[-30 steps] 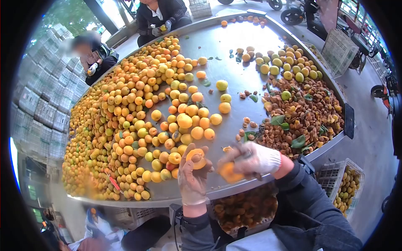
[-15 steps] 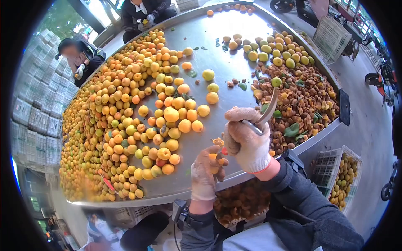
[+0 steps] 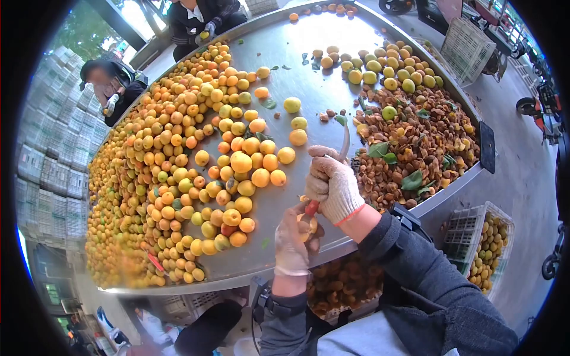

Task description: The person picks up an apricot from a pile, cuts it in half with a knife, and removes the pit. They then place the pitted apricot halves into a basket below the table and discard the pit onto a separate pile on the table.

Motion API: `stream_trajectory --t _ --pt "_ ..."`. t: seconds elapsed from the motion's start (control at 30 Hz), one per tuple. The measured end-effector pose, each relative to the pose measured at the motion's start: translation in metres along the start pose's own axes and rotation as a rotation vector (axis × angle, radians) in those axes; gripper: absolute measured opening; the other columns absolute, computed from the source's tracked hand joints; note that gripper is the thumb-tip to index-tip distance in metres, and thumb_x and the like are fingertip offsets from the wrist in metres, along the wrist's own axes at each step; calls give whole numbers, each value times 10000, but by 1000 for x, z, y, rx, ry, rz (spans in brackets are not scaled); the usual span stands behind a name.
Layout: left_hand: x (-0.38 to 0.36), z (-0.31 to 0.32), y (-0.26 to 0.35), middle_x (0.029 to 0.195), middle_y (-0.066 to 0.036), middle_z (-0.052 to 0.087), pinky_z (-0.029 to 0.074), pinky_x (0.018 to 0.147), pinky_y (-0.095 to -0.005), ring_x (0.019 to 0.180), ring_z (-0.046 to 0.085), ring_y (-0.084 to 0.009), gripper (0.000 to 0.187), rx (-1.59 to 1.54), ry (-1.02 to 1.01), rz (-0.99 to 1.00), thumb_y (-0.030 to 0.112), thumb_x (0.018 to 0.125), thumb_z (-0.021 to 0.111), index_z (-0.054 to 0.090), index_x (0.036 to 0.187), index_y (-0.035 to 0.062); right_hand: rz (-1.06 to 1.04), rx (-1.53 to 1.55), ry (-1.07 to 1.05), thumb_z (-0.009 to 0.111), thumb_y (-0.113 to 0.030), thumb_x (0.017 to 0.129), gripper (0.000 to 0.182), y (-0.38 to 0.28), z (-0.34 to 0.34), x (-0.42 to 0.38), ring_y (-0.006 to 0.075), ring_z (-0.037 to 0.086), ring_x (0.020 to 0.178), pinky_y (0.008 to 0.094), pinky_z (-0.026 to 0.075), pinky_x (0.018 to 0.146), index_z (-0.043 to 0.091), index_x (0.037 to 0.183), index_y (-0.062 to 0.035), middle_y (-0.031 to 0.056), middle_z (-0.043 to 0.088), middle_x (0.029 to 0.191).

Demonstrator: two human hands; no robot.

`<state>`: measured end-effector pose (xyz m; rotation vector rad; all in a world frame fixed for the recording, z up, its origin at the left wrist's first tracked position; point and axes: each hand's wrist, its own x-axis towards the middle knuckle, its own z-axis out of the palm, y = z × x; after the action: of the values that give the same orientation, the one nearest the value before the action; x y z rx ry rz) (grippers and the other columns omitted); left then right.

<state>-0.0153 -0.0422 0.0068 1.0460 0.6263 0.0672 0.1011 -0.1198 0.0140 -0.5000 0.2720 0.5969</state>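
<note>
My gloved left hand is closed around an orange-yellow fruit near the front edge of the metal table. Just above and right of it, my gloved right hand grips a tool with a curved metal blade pointing up and a red part at its lower end, which touches the fruit. Fingers partly hide the fruit. Left of my hands lies a large heap of orange and yellow fruits. On the right is a brown pile of pits and scraps with green leaves.
Greenish-yellow fruits lie at the back right. A crate of fruit stands at the lower right, and a container of brown halves is below the table edge. Two people are at the far left side. Stacked crates stand left.
My right hand has moved left and slightly down, nearer my left hand, and the blade has turned more upright. The red part now sits higher against the fruit.
</note>
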Motion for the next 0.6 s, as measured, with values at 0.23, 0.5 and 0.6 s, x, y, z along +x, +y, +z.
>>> stream_trajectory --t 0.23,0.5,0.6 --pt "22 -21 -11 709 -69 603 381 391 -211 440 513 -139 455 -60 72 -130 429 952 496 528 1213 58 -204 -102 110 480 -41 915 194 -2 1 7 77 299 429 232 228 365 579 1064 -116 -24 356 594" --pt "18 -22 -4 977 -130 617 525 611 -303 741 643 -228 432 -275 136 183 333 934 590 502 1255 58 -504 -1756 -461 718 -180 775 236 4 2 -27 243 675 765 328 527 711 671 974 -61 112 688 879" --pt "13 -31 1 1013 -133 624 528 653 -329 859 632 -221 461 -201 78 192 372 951 549 511 1256 30 -516 -1797 -280 711 -196 779 222 -16 -6 -12 289 673 748 352 529 686 671 960 -74 144 676 808"
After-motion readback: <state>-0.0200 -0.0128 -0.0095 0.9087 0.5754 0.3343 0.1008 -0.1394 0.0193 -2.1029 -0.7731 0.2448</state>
